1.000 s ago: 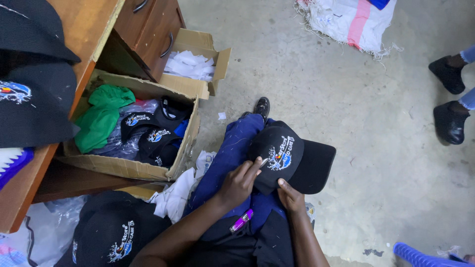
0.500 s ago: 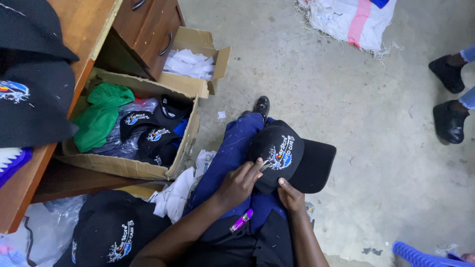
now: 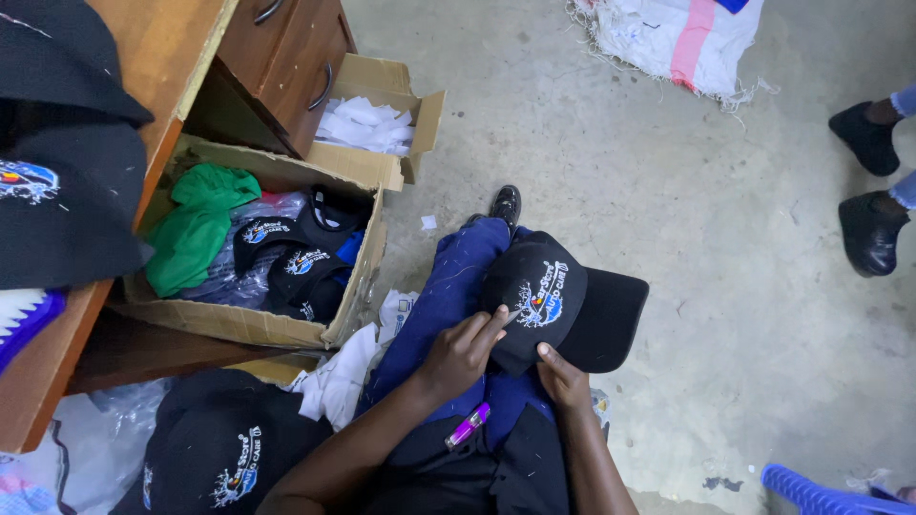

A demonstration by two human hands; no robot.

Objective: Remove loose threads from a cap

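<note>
While resting on the knee, pressed down at the near side of the black cap (image 3: 553, 305) with the left hand (image 3: 458, 358), fingers half curled and something thin and pale pinched at the tips against the embroidered crest; too small to tell what. Steadied from the near edge with the right hand (image 3: 563, 377), thumb up on the crown, remaining fingers tucked beneath the cap and hidden, so cannot tell how far closed. Sat on the blue trouser leg (image 3: 448, 286), peak turned to the right, crest facing up. Lay just near of the hands, on the dark lap, a small purple lighter-like thing (image 3: 468, 425). Showed past the knee, at the far end of the leg, a black shoe (image 3: 504, 203) on the grey concrete floor (image 3: 725, 315). Stood to the left of the leg an open cardboard box (image 3: 286, 329) holding more black caps, clear plastic wrapping and a green cloth (image 3: 196, 224). Stood farther off a smaller open carton (image 3: 420, 105) filled with white paper. Rose at the far left a wooden desk (image 3: 162, 57) with drawers, dark caps lying on its top. Lay at the near left another black cap (image 3: 224, 453) with the same crest, beside white paper scraps. Lay at the far side a white and pink sack (image 3: 677, 38); stood at the right edge another person's black shoes (image 3: 863, 229).
</note>
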